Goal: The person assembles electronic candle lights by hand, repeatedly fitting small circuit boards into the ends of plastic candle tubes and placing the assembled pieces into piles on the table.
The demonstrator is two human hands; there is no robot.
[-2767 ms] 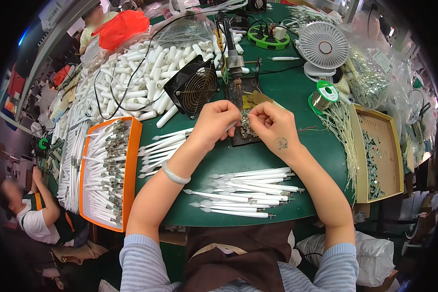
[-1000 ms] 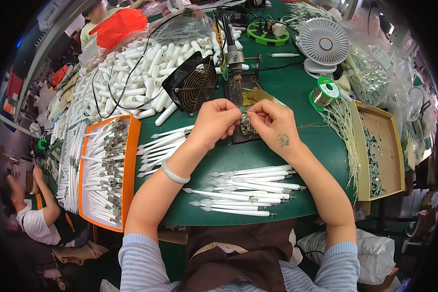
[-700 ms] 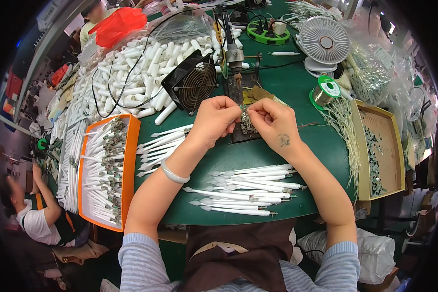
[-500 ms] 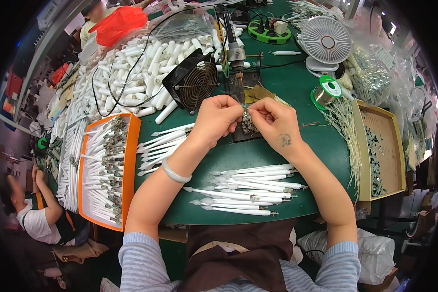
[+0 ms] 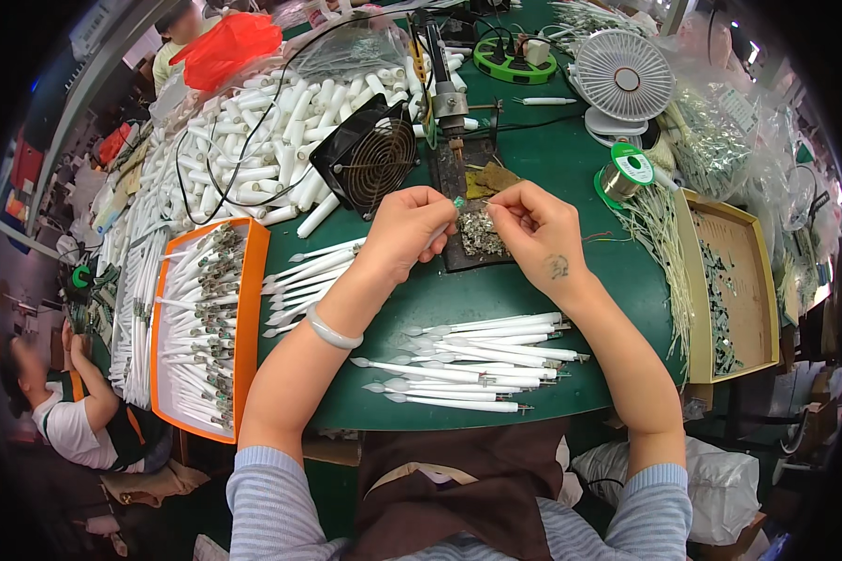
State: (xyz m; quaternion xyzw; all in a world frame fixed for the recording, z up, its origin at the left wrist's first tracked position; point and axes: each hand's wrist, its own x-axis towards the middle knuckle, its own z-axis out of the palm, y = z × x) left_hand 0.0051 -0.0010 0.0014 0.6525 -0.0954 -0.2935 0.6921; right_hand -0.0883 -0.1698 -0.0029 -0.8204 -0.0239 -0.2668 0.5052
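Observation:
My left hand is closed in a pinch, and a small green circuit board sticks out at its fingertips. Just to the right, my right hand is pinched too; what lies between those fingers is too small to name. The hands are a short way apart, over a dark board bearing a heap of small metallic bits. Beyond them, a soldering iron is clamped with its tip downward near a yellow-brown sponge. White candle-shaped sticks with flame tips lie in front of me.
A black fan stands left of the iron, before a heap of white tubes. An orange box holds finished-looking sticks. To the right are a solder spool, a white fan and a cardboard tray of small boards.
My hands have drawn apart, the left slightly left and the right slightly right. The green circuit board now shows at my left fingertips, and more of the metallic bits is visible.

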